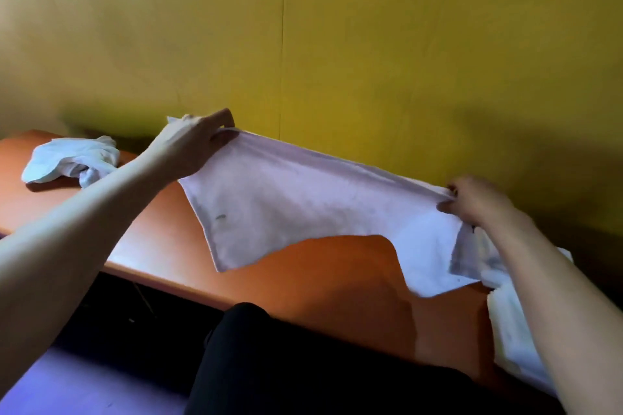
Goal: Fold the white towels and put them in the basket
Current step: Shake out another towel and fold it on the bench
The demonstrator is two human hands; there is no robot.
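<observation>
A white towel [303, 205] hangs stretched in the air above the orange table [337, 280]. My left hand [192, 141] pinches its upper left corner, and my right hand [475, 199] pinches the upper right corner. The lower edge droops unevenly toward the tabletop. A second white towel [70, 158] lies crumpled at the table's far left. More white cloth [512, 323] lies under my right forearm at the table's right end, partly hidden. No basket is in view.
A yellow wall [371, 44] rises straight behind the table. My dark-clothed leg [286, 364] is at the near table edge. The floor [84, 381] shows at the lower left, below the table's front edge.
</observation>
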